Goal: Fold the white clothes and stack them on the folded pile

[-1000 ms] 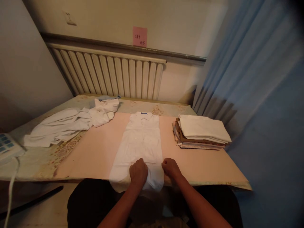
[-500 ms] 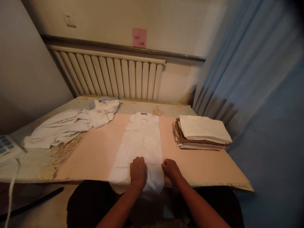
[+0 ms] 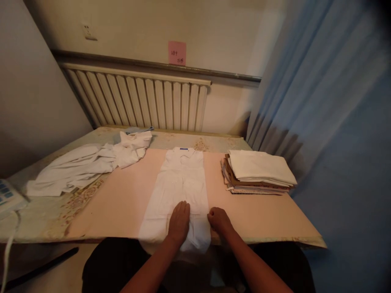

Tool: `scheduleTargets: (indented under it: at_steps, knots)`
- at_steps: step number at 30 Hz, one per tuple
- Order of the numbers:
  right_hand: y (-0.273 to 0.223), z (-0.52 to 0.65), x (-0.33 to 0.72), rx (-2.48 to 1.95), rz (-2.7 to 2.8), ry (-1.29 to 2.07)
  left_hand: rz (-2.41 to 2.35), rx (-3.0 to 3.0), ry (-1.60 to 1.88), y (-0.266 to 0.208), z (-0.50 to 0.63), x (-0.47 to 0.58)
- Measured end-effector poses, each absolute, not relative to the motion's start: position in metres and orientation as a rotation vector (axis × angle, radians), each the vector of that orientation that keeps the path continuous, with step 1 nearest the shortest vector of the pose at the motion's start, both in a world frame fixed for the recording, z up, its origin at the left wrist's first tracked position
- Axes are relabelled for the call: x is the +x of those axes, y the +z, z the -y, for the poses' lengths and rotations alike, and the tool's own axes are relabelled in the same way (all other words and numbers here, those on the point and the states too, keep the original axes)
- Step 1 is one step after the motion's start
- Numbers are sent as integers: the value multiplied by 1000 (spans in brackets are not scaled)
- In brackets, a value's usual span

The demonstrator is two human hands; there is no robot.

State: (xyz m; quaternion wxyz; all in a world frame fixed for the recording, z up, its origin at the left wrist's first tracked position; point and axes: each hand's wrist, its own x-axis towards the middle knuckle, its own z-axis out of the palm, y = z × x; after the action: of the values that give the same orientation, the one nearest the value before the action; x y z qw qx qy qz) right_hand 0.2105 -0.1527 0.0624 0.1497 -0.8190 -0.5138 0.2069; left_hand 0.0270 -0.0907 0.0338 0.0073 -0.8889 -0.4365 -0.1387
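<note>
A white shirt (image 3: pixel 183 185), folded into a long narrow shape, lies with its collar and dark blue label at the far end. Its lower end hangs over the table's front edge. My left hand (image 3: pixel 179 223) rests flat on the lower part of the shirt, fingers outstretched and close together. At the shirt's right edge, my right hand (image 3: pixel 220 220) is closed in a fist, thumb side against the fabric, pinching that edge. The fingertips of this hand are hidden.
Folded cloths (image 3: pixel 261 169) are stacked at the right, a white one on top. A crumpled white garment (image 3: pixel 91 162) lies at the left, near a white device (image 3: pixel 10 199) with a cord. A pink sheet (image 3: pixel 116 203) covers the table's middle. A blue curtain (image 3: pixel 342 162) hangs at the right.
My left hand has slid slightly right on the shirt, and its fingers have straightened from a curl. My right hand stays at the shirt's edge. The view has tilted up slightly.
</note>
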Motion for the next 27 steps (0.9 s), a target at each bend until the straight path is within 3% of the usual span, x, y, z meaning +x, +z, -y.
scheduleTargets:
  at_steps: [14,19,23,27]
  knots:
    - [56,150,209,-2360,1429,595,1328,-2915,-255,60,67,32]
    - [53,150,211,-2366,1419,620,1729,-3048,-595,60,28,20]
    - [52,151,211,-2313,1288,840,2023,-3066,-786,57,-3,8]
    - [49,153,211,-2231,1171,935,2416,-3075,-1219,57,-9,1]
